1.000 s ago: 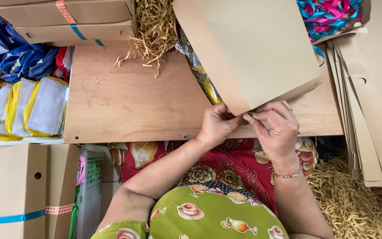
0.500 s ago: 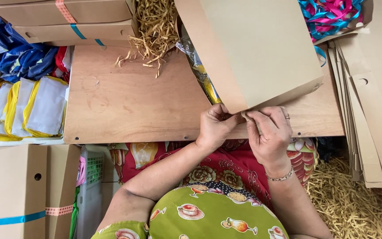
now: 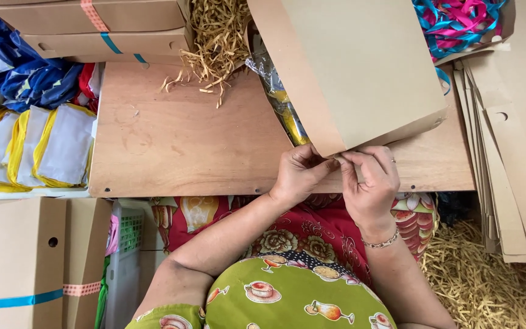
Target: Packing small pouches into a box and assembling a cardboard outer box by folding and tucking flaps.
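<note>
i see both hands meet at the near corner of the box: left hand and right hand pinch it with fingertips, seemingly to fold it. the box leans tilted on the surface, straw beyond, flat cardboard stacked at the right.

Matt, smooth brown cardboard box, pinched at its near corner by bare-skinned left hand and right hand. Board of smooth, lightly grained wood. Straw of dry, crinkled paper shreds. Ribbons of glossy fabric. Bracelet of shiny metal.
</note>
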